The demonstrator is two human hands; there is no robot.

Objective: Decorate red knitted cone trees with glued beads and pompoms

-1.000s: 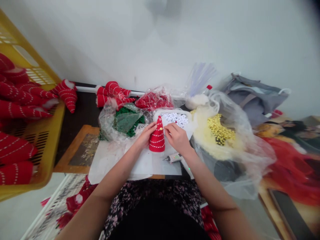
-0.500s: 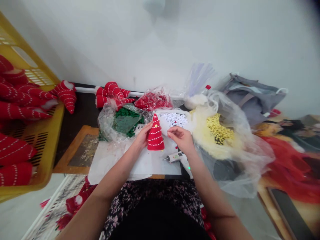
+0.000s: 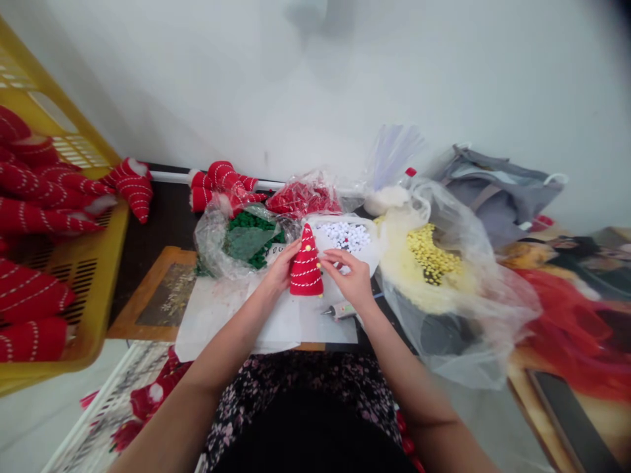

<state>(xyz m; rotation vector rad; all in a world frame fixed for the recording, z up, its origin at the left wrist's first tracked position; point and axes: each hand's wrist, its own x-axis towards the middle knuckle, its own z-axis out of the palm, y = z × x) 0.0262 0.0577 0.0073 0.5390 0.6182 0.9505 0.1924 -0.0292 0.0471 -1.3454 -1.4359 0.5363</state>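
My left hand (image 3: 282, 268) grips a red cloth cone (image 3: 306, 272) from its left side. The cone stands upright, point up, with white dashed stitching spiralling round it and small yellow pom-poms (image 3: 308, 248) on its surface. At the cone's right edge, the fingertips of my right hand (image 3: 351, 272) are pinched on a yellow pom-pom (image 3: 318, 265) touching the cloth. A glue gun (image 3: 340, 310) lies just below my right hand, its nozzle pointing left and its handle partly hidden by my wrist.
Green pom-poms (image 3: 251, 236) in a plastic bag, a bag of red ones (image 3: 305, 197), a tray of white ones (image 3: 348, 235) and a bag of yellow ones (image 3: 431, 256) ring the work paper (image 3: 217, 315). A yellow crate (image 3: 101, 322) of red cones stands left.
My right hand has moved left to the cone's right edge, where a yellow pom-pom now shows. The glue gun's handle is now more covered by my right arm. My left hand keeps its hold.
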